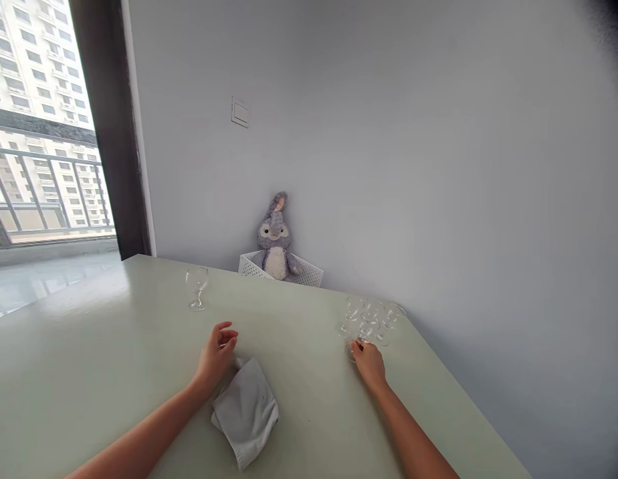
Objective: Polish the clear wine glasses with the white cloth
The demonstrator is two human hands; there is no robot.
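Glass goblet (350, 353) in right grip (370, 365)

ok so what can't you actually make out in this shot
All in the head view:
Count of clustered glasses: clear bowls and stems overlap.
Grip on the near glass: covered by the right hand.
Lower plush toy and basket: hidden behind the table.
Left forearm and right forearm: cut off by the bottom edge.

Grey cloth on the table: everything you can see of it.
The grey cloth looks like soft fabric, folded in layers, creased, with uneven edges. It lies on the near part of the table, right of the left hand, which does not grip it; contact with the left wrist is unclear.
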